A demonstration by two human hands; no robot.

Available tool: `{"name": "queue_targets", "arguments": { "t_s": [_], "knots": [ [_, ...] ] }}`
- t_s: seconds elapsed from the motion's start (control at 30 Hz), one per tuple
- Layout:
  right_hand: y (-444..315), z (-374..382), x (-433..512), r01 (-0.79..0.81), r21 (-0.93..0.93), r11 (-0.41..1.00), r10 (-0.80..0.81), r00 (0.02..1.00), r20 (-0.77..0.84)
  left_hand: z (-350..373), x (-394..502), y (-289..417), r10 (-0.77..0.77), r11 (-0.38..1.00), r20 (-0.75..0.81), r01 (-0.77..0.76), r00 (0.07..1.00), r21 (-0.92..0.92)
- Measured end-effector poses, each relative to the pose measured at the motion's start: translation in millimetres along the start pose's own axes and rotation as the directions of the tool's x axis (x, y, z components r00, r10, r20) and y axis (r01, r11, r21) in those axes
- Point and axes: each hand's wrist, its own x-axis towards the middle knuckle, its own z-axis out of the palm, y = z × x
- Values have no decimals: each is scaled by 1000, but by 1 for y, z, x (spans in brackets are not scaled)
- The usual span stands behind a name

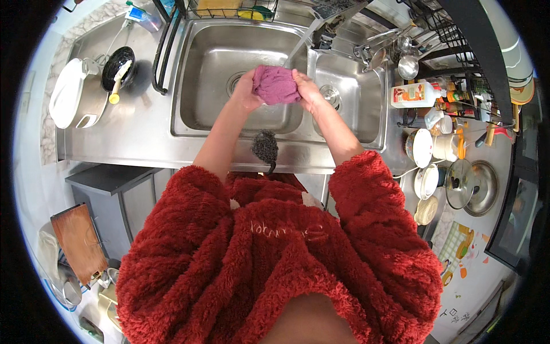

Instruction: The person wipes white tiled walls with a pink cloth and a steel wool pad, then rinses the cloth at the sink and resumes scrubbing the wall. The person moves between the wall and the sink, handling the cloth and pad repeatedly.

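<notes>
A wet-looking purple cloth [277, 86] is stretched between my two hands, above the large basin of a stainless steel sink [206, 103]. My left hand [247, 91] grips its left edge, and my right hand [306, 89] has hold of the right edge, close to the divider between the basins. Just behind the cloth, a thin grey spout or stream [300, 42] slants down towards it; which of the two I cannot tell. On the counter's front edge, between my forearms, lies a dark mesh scrubber [264, 146].
Left on the counter stand a white-lidded pot [68, 96], a black bowl [117, 64] holding a yellow-handled brush, and a pump bottle [144, 18]. A black rack leg [160, 69] rises by the sink. Ladles [408, 66], bottles [414, 94] and bowls [419, 148] crowd the right side.
</notes>
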Motion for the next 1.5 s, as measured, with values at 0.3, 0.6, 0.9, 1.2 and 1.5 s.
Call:
{"name": "queue_targets", "arguments": {
  "t_s": [0.3,0.6,0.9,1.2,1.5],
  "knots": [
    [9,78,-38,438,-888,138,-689,687,231,-54,68,-46,264,930,303,-159,916,-331],
    [11,33,47,130,-961,244,-668,741,-69,-43,75,-39,118,988,-143,-131,983,-80],
    [30,56,26,394,-522,756,-447,894,28,-51,61,-15,-61,983,-156,32,986,-178],
    [14,78,5,313,-945,-90,-785,562,261,-61,79,-37,92,972,156,-55,983,-228],
    [-5,28,54,63,-801,596,-303,941,-151,-53,66,-13,117,993,-281,-119,952,10]
  ]
}}
